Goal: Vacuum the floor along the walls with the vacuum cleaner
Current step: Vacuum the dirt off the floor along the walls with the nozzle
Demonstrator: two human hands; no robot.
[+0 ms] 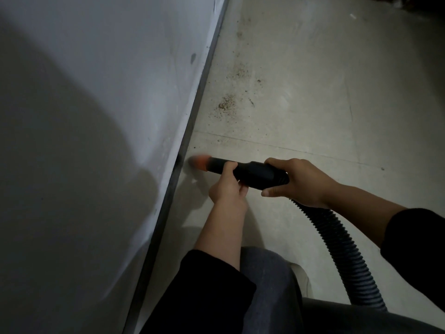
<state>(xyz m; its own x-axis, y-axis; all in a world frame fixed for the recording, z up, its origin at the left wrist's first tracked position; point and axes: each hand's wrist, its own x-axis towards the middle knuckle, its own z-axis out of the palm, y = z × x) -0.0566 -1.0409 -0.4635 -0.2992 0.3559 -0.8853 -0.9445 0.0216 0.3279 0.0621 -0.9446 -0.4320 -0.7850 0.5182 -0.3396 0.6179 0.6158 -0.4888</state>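
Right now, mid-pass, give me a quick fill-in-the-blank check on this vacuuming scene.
The left hand and the right hand both grip the black ____.
Its brush tip is coloured ____.
The tip sits close to the dark ____ under the wall.
The dirt patch lies on the ____.
Missing: nozzle, orange, baseboard, floor.

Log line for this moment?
left hand, right hand: grip vacuum nozzle | orange tip: near baseboard | dirt patch: ahead, not reached | hose: trails back right
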